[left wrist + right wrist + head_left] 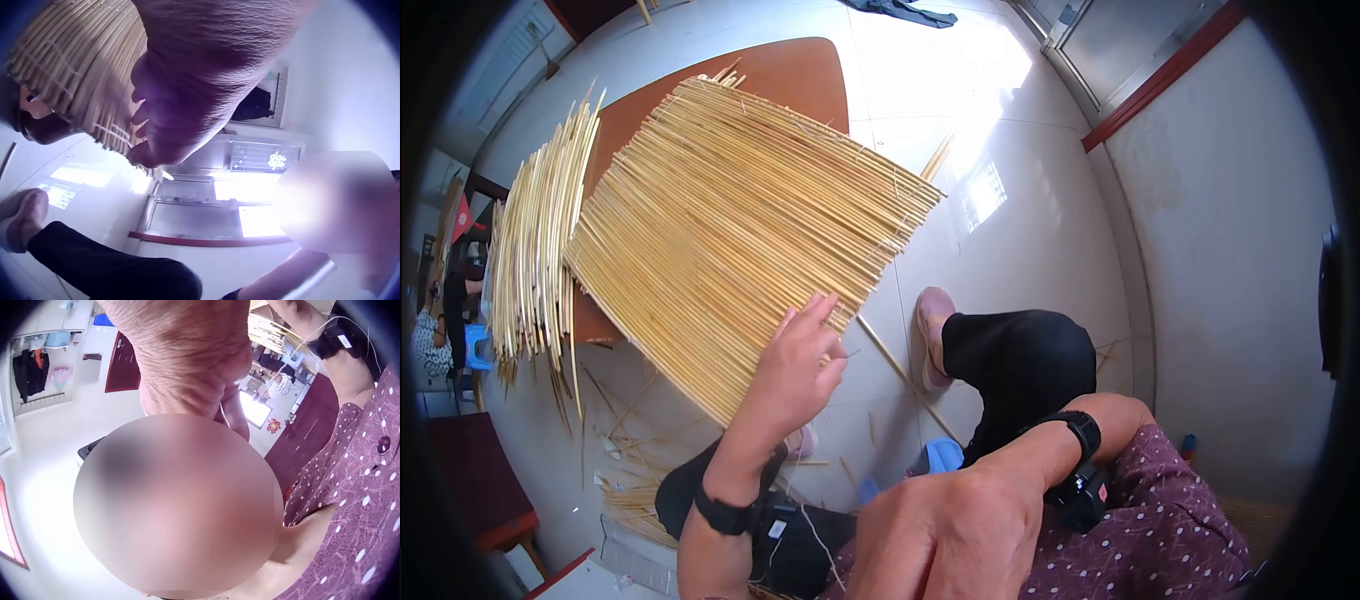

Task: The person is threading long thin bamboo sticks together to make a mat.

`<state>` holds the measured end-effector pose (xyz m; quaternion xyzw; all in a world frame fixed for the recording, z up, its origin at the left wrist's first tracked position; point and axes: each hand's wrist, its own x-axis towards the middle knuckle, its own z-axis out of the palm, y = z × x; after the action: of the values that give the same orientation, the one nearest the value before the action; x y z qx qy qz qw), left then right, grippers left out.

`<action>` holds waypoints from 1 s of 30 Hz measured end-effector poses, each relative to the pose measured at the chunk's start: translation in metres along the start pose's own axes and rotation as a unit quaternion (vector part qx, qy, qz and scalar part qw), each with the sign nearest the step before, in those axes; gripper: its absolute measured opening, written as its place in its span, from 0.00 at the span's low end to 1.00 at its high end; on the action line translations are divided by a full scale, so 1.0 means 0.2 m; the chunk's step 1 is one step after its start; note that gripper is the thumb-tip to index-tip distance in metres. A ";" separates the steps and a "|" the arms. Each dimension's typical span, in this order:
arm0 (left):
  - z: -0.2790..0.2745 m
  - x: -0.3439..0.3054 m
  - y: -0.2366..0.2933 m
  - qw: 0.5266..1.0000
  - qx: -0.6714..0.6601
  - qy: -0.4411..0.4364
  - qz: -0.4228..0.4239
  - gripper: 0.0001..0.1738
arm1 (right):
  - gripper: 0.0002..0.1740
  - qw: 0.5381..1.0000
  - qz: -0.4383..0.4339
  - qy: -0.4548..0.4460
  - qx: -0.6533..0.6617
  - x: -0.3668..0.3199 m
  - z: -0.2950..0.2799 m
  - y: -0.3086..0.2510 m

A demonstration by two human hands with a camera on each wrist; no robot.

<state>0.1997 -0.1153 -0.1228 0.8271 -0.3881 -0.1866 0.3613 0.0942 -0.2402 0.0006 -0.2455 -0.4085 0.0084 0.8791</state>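
A large mat of thin straw-coloured reed stalks (730, 220), bound with pale thread, lies across a low brown table. My left hand (800, 360) rests at its near right edge, some fingers reaching over the stalks, thumb apart below. In the left wrist view that hand (194, 94) is by the mat's bound edge (100, 119). A thin dark sliver shows beside the thumb. My right hand (955, 530) is raised close under the head camera, its fingers bent and mostly hidden; I cannot tell what they hold. A white thread (817, 535) runs between the left forearm and right hand.
Loose reed stalks (545, 230) lie in a thick layer left of the mat, on the brown table (800, 75). Cut pieces (635, 500) litter the tiled floor. My knee (1030, 370) and shoe (935, 325) are right of the mat. Another person (440, 340) is at far left.
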 end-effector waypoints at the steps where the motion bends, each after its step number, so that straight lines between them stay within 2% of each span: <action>1: 0.04 -0.03 0.01 0.998 0.056 0.002 0.031 0.04 | 0.10 1.000 -0.002 0.007 0.011 -0.02 0.04 0.00; 2: 0.07 -0.04 0.01 0.991 0.114 0.006 0.063 0.04 | 0.10 1.000 -0.002 0.002 0.013 -0.05 0.08 -0.01; 5: 0.15 -0.13 0.05 0.989 0.141 0.025 0.037 0.04 | 0.10 0.999 -0.045 0.026 0.016 -0.09 0.20 -0.03; 7: 0.20 -0.19 0.08 0.982 0.180 0.045 0.038 0.04 | 0.10 0.995 -0.045 0.086 0.032 -0.09 0.29 -0.10; 8: 0.22 -0.23 0.09 0.973 0.216 0.064 0.043 0.04 | 0.10 0.995 -0.046 0.084 0.035 -0.11 0.32 -0.11; 10: 0.23 -0.27 0.08 0.969 0.232 0.071 0.043 0.04 | 0.10 0.998 -0.062 0.002 -0.024 -0.15 0.38 -0.10; 12: 0.25 -0.33 0.10 0.964 0.248 0.081 0.046 0.04 | 0.10 0.998 -0.052 -0.009 -0.019 -0.15 0.45 -0.12; 14: 0.28 -0.38 0.15 0.975 0.191 0.115 0.021 0.04 | 0.10 0.999 -0.039 -0.017 -0.013 -0.17 0.50 -0.15; 16: 0.34 -0.48 0.22 0.981 0.160 0.112 0.018 0.04 | 0.11 0.995 -0.089 -0.035 -0.005 -0.22 0.58 -0.08; 17: 0.38 -0.54 0.25 0.986 0.128 0.105 0.017 0.04 | 0.11 0.996 -0.087 -0.036 0.002 -0.22 0.60 -0.04; 19: 0.49 -0.67 0.28 0.990 0.097 0.102 -0.008 0.04 | 0.12 0.982 -0.184 -0.051 0.002 -0.21 0.66 0.03; 21: 0.58 -0.79 0.28 0.992 0.065 0.100 -0.035 0.04 | 0.12 0.987 -0.149 -0.041 0.040 -0.23 0.73 0.01; 23: 0.66 -0.91 0.29 0.986 -0.082 0.097 -0.108 0.04 | 0.12 0.990 -0.111 -0.028 0.079 -0.26 0.80 0.01; 29: 0.63 -1.14 0.20 0.953 -0.152 0.150 -0.217 0.07 | 0.14 0.987 -0.097 -0.020 0.128 -0.26 0.94 0.05; 30: 0.62 -1.17 0.19 0.948 -0.157 0.154 -0.232 0.07 | 0.15 0.988 -0.090 -0.102 0.068 -0.22 0.90 0.02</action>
<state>-0.0397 -0.0075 -0.1704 0.8455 -0.0909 -0.1946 0.4888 -0.0646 -0.1692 0.0655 -0.1450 -0.5152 -0.0176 0.8445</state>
